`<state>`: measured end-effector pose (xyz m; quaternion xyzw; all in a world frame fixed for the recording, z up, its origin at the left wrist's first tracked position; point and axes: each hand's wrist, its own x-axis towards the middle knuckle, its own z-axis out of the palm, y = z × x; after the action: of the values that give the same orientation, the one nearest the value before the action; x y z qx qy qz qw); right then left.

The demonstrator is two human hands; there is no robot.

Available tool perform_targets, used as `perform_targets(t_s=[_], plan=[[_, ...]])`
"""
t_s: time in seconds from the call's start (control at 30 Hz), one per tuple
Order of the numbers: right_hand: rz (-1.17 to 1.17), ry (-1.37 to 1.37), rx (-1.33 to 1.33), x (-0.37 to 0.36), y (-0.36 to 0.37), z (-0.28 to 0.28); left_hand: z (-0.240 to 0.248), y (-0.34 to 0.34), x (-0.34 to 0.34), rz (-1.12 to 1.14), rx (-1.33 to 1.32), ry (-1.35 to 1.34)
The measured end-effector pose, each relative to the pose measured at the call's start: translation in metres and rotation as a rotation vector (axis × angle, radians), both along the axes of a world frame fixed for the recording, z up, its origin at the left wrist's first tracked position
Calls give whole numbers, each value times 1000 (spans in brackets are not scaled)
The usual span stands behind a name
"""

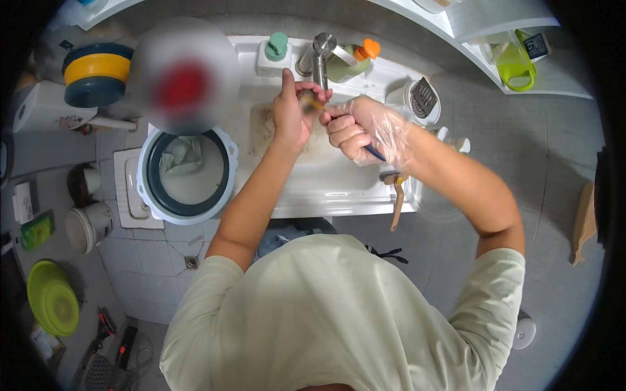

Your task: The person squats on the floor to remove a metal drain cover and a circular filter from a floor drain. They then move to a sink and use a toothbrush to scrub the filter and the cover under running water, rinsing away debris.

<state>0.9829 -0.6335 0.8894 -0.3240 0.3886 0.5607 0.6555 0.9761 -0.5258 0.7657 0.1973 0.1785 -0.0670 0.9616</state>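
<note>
Under the metal tap [319, 65], both hands meet over the white sink [293, 189]. My right hand [355, 130], covered by a clear plastic glove, is closed around a slim brush-like tool [317, 105]. Its blue handle end pokes out below the fist, and its yellow part points into the other palm. My left hand [297, 114] is bare and cupped, thumb raised, with its fingers curled about the tool's dark, blurred tip. Exactly what that tip is cannot be made out.
Behind stand a green-topped dispenser [275, 55] and an orange-topped bottle [352, 62]. A wooden-handled brush [396, 202] hangs over the sink's right front edge. Left of the sink is a basin [228, 189] holding cloth and water. A white tub [430, 107] stands at the right.
</note>
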Motion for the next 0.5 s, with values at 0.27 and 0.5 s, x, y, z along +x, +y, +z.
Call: perform_targets(t_s=[0.27, 0.5], plan=[[586, -717, -494, -20, -21, -25, -26, 13, 1, -183, -73, -44], [516, -1113, -670, -33, -46, -40, -18, 20, -10, -230, -233, 98]])
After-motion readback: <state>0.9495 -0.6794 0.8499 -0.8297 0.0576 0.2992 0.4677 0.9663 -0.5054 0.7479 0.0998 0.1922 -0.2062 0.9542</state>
